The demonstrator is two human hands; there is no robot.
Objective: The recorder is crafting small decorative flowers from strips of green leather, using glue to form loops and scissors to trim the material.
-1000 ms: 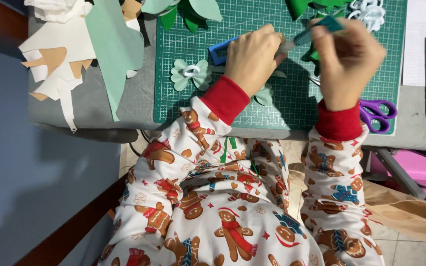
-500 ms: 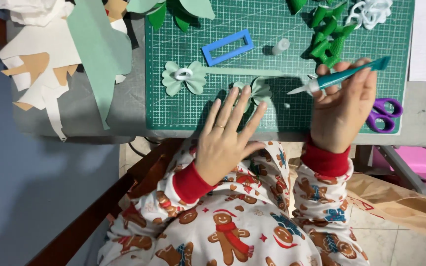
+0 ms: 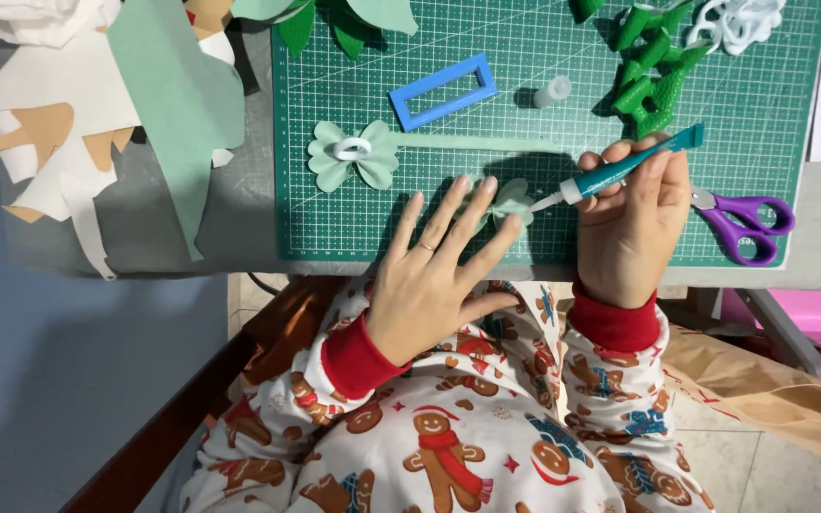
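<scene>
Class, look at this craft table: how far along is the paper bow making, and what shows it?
Done: one pale green bow with a white centre ring lies finished on the cutting mat. In hand: the left hand steadies a second pale bow piece while the right hand points a teal glue tube at it. Left: that piece shows no ring yet.

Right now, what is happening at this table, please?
A person in gingerbread-print sleeves is doing paper craft on a green cutting mat. The right hand holds a teal glue tube, with its white nozzle pointing at a small pale green paper piece. The left hand lies flat with spread fingers, its fingertips at that piece. A finished pale green paper bow, a blue rectangular frame and purple scissors lie nearby, untouched.
</scene>
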